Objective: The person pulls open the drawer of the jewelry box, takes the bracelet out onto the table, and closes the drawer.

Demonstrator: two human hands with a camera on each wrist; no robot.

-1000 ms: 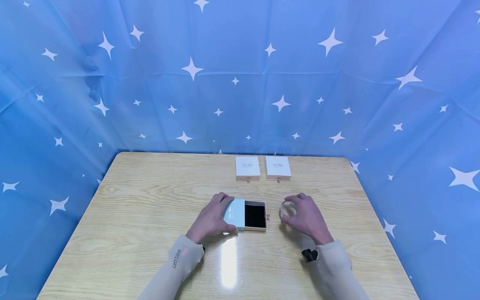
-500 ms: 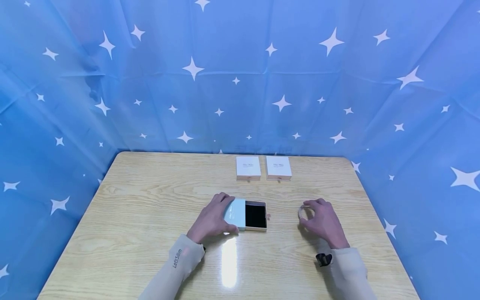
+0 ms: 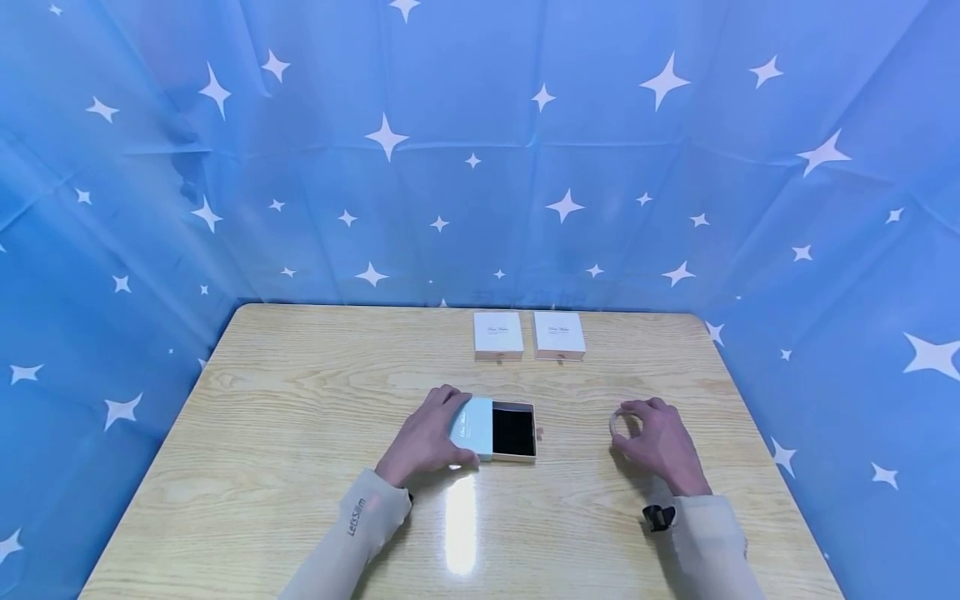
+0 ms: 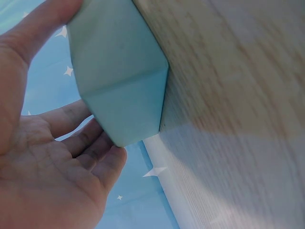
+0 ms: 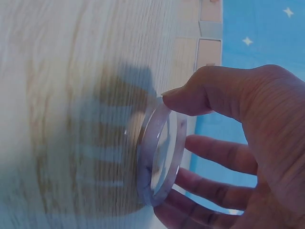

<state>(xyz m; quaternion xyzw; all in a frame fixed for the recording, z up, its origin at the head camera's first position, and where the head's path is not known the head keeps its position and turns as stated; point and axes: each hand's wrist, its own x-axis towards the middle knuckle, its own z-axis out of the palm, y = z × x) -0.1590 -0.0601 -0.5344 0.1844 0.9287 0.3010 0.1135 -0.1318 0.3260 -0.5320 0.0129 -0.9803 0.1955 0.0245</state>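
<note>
A light-blue drawer box [image 3: 474, 429] lies on the table, its inner tray pulled out to the right with a black lining [image 3: 513, 432] inside. My left hand [image 3: 426, 437] grips the blue sleeve between thumb and fingers; the left wrist view shows the sleeve's plain end [image 4: 126, 112] between them. Over to the right, my right hand [image 3: 660, 440] holds a pale, translucent bangle [image 3: 617, 425] by its edge. In the right wrist view the bangle [image 5: 147, 162] sits between thumb and fingers, low at the table surface; whether it touches the wood I cannot tell.
Two white boxes with pinkish fronts, a left one [image 3: 498, 335] and a right one [image 3: 559, 335], stand side by side near the back edge of the wooden table [image 3: 300, 375]. A blue curtain [image 3: 450, 167] with white stars hangs behind and at both sides.
My right hand has moved to the right with the bangle, away from the blue box, slowing in the last half second. The left hand and the blue box have stayed in place.
</note>
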